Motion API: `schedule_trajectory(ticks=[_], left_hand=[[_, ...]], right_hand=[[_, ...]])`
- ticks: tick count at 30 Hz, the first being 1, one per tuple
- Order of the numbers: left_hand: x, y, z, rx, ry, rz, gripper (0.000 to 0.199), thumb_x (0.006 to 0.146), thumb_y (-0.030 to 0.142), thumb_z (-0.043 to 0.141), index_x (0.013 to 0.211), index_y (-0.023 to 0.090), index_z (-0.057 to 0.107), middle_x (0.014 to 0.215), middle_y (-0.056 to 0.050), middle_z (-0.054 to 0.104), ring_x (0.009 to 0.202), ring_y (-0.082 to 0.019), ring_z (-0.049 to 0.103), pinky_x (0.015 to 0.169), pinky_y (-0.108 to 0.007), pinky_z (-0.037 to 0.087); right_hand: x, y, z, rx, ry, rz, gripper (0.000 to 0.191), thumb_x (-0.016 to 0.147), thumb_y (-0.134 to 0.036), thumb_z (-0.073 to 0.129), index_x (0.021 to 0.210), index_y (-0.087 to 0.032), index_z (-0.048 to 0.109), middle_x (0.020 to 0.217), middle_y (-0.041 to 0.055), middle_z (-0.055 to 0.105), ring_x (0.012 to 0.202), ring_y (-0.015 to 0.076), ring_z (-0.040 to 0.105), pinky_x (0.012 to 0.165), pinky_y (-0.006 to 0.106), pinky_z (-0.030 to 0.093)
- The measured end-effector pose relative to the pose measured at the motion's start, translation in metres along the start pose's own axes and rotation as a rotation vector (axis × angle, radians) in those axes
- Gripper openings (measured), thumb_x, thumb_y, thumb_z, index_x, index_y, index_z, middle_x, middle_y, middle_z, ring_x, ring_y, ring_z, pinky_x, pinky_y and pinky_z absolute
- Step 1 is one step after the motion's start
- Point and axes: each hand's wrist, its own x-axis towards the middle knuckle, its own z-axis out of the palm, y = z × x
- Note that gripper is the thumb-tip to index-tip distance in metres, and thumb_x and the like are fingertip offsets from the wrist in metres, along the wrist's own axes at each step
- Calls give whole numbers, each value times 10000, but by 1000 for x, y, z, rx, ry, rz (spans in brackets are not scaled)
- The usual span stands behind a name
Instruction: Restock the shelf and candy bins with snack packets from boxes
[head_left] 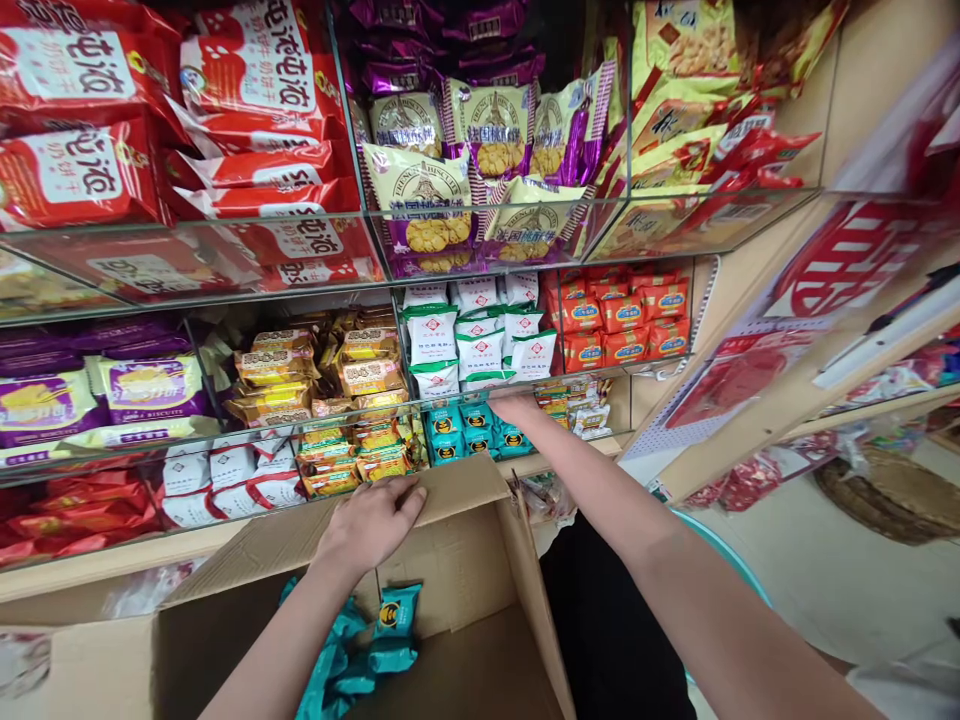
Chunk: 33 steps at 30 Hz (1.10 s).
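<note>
A cardboard box [465, 560] stands open below the shelf, with several teal snack packets [395, 612] at its left side. My left hand [379, 520] is closed over the box's upper flap, thumb on the near side and fingertips mostly hidden behind the edge. My right hand [517, 408] reaches into the lower shelf compartment where teal packets [478, 430] sit in stacked rows. Its fingers are hidden behind the shelf edge above, so what it holds cannot be seen.
White and green packets [480, 348] and red packets [624, 314] fill the compartments above. Clear dividers and shelf lips [480, 205] run between rows. Orange packets [356, 450] lie left of the teal ones. A woven basket [885, 490] is on the floor at right.
</note>
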Motion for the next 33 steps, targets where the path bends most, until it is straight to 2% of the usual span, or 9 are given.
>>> schedule_trajectory(ticks=[6,11,16,20,23,26,28,30,33], left_hand=[[0,0,0,0,-5,-4,554,767,611,206,1127,342,529,1197,3,551,1091,-251,485,900,-400,362],[0,-2,0,1,-3,1,561,764,618,197,1122,347,533,1190,2,558,1080,-253,493,892,-406,370],[0,-2,-2,17,6,0,564,762,621,195,1119,347,535,1180,-9,566,1062,-265,507,878,-418,378],[-3,1,-4,20,9,-2,568,764,618,193,1130,341,527,1182,-19,565,1060,-279,509,870,-432,378],[-7,3,-5,22,19,-12,565,770,609,194,1133,330,525,1177,-29,567,1054,-287,512,861,-436,380],[-8,4,-6,31,59,19,564,789,586,177,1111,301,541,1150,-45,582,1032,-284,526,843,-423,395],[-8,3,-6,40,102,53,548,804,562,172,1085,287,554,1126,-47,594,1013,-278,537,832,-419,405],[-9,1,-7,29,185,117,509,823,520,195,1078,268,555,1111,-46,601,1015,-258,536,843,-408,408],[-19,-6,-2,-4,467,331,409,830,414,311,1094,207,545,1120,-69,589,1083,-231,485,920,-388,369]], right_hand=[[2,-4,-7,8,-44,-4,331,847,-330,339,864,-140,610,883,103,659,887,206,564,908,317,334],[-26,-8,-17,2,-28,4,421,885,-379,261,976,-142,596,935,129,641,935,224,560,889,346,352],[-82,-7,-22,120,169,-28,554,858,-476,312,1234,-82,410,1240,171,463,1198,254,358,965,389,304],[-158,-1,-20,277,223,-101,483,874,-380,320,1276,-114,363,1348,125,339,1283,211,206,1007,402,281],[-218,-1,-13,265,114,20,426,863,-336,352,1205,-105,456,1309,141,388,1239,232,295,981,393,313],[-252,-6,-6,161,-174,105,330,823,-323,426,1001,-116,610,1082,151,582,1065,258,484,931,380,336],[-257,-11,-5,103,-334,101,278,800,-329,457,865,-141,651,903,125,649,947,246,549,907,368,335],[-252,-13,-6,69,-398,98,267,791,-334,465,828,-148,652,855,114,659,904,233,568,887,351,335],[-243,-15,-7,51,-401,86,268,793,-324,456,836,-139,645,858,116,660,877,221,580,857,332,341]])
